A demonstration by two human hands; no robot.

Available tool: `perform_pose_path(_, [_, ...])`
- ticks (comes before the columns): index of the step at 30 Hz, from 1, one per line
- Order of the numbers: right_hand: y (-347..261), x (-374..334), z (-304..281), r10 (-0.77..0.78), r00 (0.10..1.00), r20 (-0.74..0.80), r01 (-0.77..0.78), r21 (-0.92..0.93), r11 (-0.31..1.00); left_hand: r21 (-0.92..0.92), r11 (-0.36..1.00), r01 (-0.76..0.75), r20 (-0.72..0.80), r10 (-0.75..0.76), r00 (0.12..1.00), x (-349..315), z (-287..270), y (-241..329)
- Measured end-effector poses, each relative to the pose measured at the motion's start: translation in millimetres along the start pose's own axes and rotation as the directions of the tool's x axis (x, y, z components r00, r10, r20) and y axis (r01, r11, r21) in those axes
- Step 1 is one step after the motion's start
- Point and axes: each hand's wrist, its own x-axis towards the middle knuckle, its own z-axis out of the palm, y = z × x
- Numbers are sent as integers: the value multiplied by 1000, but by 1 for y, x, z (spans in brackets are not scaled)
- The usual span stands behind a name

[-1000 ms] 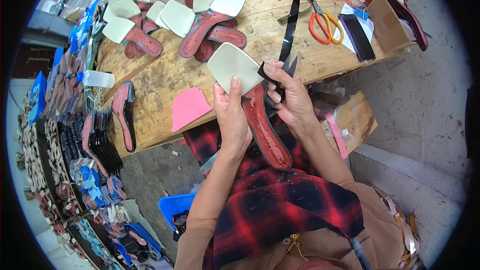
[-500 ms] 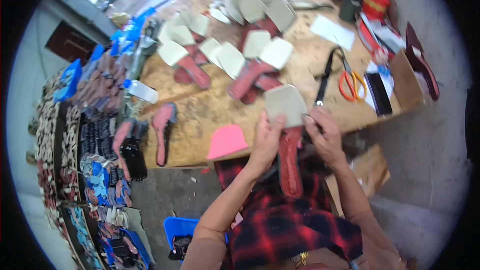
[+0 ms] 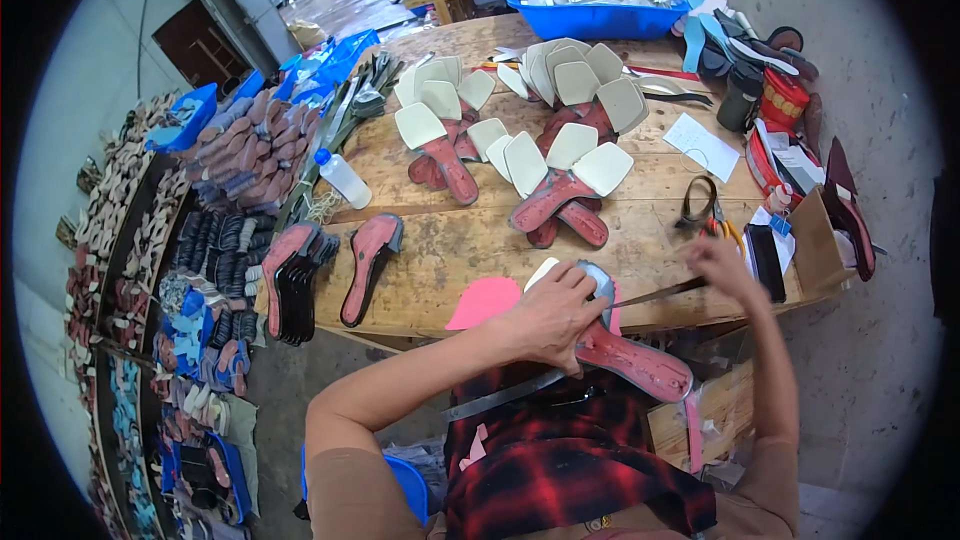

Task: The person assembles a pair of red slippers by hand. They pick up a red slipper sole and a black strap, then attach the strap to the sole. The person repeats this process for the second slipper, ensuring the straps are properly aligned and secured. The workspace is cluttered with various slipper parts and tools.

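The left hand (image 3: 556, 314) grips the red sole (image 3: 640, 360) near its wide end, with the fingers bent firmly over it. This sole is at the front edge of the table (image 3: 435, 265), above the person's lap, its narrow end pointing to the right. From the sole, a dark strip (image 3: 660, 292) goes straight up to the right hand (image 3: 722, 265). The right fingers are curled, but I cannot tell whether they pinch the strip. The scissors (image 3: 737, 234) lie just behind this hand, and the pink piece (image 3: 484, 302) is on the table beside the left hand. In my judgement, the step in hand is handling the strip at the sole; the next move calls for a steady left hold and an even tension.
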Motion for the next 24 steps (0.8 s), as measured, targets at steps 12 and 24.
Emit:
perform_pose_path(12, [-141,-88,115,324,870,372,-493,680,542,-783,-444,436,566,-217,795,-30,41,19])
perform_pose_path(24, [-167,-98,107,495,868,41,-19,999,-50,-554,746,368,272,-256,928,-47,-17,33])
